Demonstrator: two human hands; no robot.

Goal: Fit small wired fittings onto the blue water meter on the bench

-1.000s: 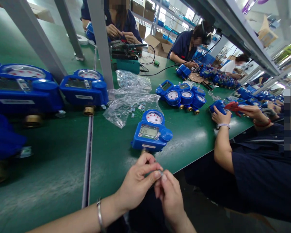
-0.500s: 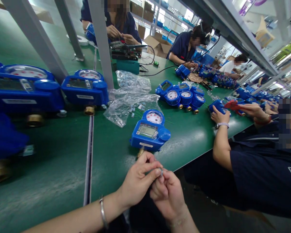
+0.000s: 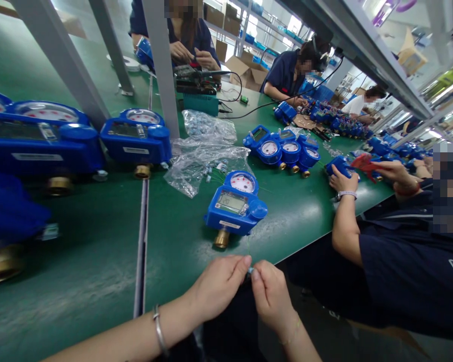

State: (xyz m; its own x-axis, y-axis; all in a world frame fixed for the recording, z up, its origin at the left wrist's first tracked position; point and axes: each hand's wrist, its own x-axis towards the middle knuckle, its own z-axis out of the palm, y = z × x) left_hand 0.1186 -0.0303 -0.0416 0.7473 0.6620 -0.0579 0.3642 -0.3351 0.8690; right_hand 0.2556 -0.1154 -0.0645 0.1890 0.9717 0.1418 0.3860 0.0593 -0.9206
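Note:
A blue meter [image 3: 234, 208] with a small lit display, a round dial and a brass fitting stands on the green table just beyond my hands. My left hand [image 3: 222, 281], with a silver bangle at the wrist, is closed in a pinch at the table's front edge. Close beside it, my right hand [image 3: 272, 291] also pinches. Between the fingertips of both hands shows a tiny light-blue piece [image 3: 250, 270], mostly covered by the fingers. A thin green thread rises from it toward the meter.
Clear plastic bags [image 3: 207, 151] with small pale-blue pieces lie behind the meter. Several blue meters [image 3: 136, 136] stand at left, and three [image 3: 283, 151] at back right. A co-worker's hand [image 3: 342, 178] holds another meter at right. Grey posts [image 3: 160, 65] rise at the back.
My left hand's raised fingers have come down and away from the brass fitting, now uncovered. My right hand has turned slightly and shifted right; the light-blue piece shows more clearly.

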